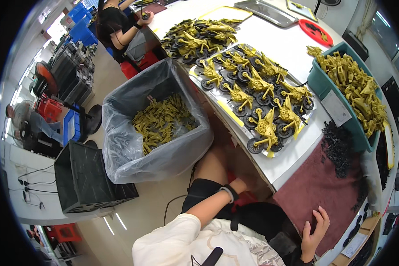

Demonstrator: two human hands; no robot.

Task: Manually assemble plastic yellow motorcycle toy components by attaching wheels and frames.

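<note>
My right hand (315,231) rests at the edge of a brown cloth (303,195) on the table, its fingers apart and nothing in them. My left hand (249,181) is low by the table's edge, over my lap; its fingers are in shadow and hard to make out. Beyond the cloth lies a heap of small black plastic parts (339,148). Ahead, a tray holds several olive-yellow toy motorbikes (266,128) with black wheels. A teal bin (345,116) at the right is heaped with olive-yellow plastic toy parts (352,84).
A large bin lined with clear plastic (164,162) stands left of the table, with olive-yellow pieces (162,122) inside. Next to it is a black crate (82,177). More toy motorbikes (199,37) are piled farther back, near a red dish (315,33). A co-worker (119,26) sits at the far left.
</note>
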